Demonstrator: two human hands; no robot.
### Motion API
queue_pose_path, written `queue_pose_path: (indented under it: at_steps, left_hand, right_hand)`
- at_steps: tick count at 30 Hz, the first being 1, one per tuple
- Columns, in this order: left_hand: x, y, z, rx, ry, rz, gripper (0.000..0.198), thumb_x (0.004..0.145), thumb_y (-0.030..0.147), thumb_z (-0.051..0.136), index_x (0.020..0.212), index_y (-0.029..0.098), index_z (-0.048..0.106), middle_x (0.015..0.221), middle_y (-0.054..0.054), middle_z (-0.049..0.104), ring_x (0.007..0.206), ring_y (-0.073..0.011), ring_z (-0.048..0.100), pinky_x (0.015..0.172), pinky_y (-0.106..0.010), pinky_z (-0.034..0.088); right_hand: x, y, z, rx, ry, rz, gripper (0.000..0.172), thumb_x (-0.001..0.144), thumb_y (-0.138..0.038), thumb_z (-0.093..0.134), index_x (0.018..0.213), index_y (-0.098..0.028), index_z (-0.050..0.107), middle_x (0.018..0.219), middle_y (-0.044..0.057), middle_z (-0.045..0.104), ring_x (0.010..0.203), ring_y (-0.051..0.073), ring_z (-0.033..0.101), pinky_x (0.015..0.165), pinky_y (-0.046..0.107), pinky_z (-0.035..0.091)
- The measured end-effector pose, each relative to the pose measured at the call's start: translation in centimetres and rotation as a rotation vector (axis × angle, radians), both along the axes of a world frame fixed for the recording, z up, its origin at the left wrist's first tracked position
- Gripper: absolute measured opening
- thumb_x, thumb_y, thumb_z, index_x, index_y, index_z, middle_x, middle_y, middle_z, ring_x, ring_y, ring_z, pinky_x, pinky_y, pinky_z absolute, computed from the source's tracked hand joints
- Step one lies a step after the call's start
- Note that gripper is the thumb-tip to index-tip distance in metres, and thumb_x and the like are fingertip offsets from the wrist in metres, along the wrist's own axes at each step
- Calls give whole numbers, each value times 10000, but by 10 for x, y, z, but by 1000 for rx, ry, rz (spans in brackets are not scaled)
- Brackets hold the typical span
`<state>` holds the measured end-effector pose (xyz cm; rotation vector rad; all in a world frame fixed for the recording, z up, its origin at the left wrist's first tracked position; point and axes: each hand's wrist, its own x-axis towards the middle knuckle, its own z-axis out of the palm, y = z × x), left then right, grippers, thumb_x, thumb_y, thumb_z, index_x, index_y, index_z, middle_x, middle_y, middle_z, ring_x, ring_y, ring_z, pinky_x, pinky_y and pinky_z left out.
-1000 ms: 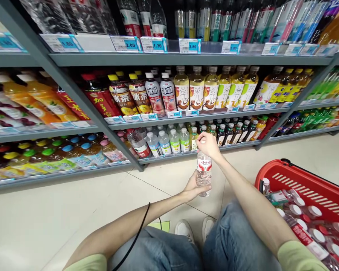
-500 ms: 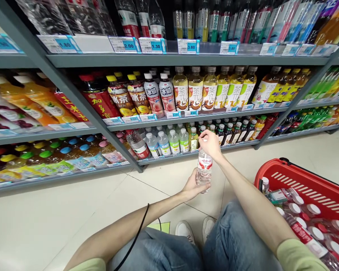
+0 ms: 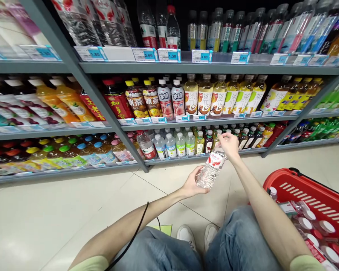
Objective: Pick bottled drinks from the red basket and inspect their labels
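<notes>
Between my two hands is a clear water bottle (image 3: 211, 171) with a white and red label, tilted so its top leans to the right. My left hand (image 3: 192, 183) is wrapped round its lower part from the left. At the top, my right hand (image 3: 228, 145) has its fingers closed around the neck and cap, which they hide. The bottle is held above the floor, in front of the lowest shelf and above my knees.
A red shopping basket (image 3: 307, 190) full of bottles stands at my right. Ahead runs a grey shelf unit (image 3: 203, 67) with rows of drinks and price tags. A black cord (image 3: 132, 241) hangs by my left arm. Pale floor tiles (image 3: 81, 210) lie below.
The bottle has gone from nearly upright to tilted, its top moving right along with my right hand. My view has shifted a little up and left.
</notes>
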<state>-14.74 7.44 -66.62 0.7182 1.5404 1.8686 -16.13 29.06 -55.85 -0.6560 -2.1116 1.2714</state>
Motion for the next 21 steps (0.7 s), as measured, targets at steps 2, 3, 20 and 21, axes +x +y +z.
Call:
queue_pose_path:
  at_steps: [2,3,20,21]
  left_hand:
    - [7,-1,4,23,-97,-80,891,500,291,928,1297,182,544,1084,-98,656,871,-233,650,718,-341,543]
    - [10,-1,7,34,-146,-111,840,552,344,902,1293,180,540,1041,-98,662,817,-229,653,617,-305,527]
    - [19,20,35,213,-483,-140,582,773,581,634,1138,131,582,935,-108,687,572,-185,674,378,-209,313]
    - [19,21,35,220,-473,-144,583,770,573,645,1144,132,580,931,-111,692,567,-189,678,374,-208,311]
  right_hand:
    - [3,-1,0,-24,1,54,256,774,-479,669,728,-227,659,636,40,708,704,248,703,697,328,514]
    - [5,-3,1,-71,24,87,266,749,-486,704,736,-222,670,663,44,717,697,244,699,672,322,513]
    - [16,-53,-12,-644,283,237,370,731,-549,753,786,-198,647,627,-6,654,511,159,573,514,288,461]
    - [16,-53,-12,-639,309,244,363,737,-542,750,786,-200,642,627,-11,650,502,154,564,507,285,455]
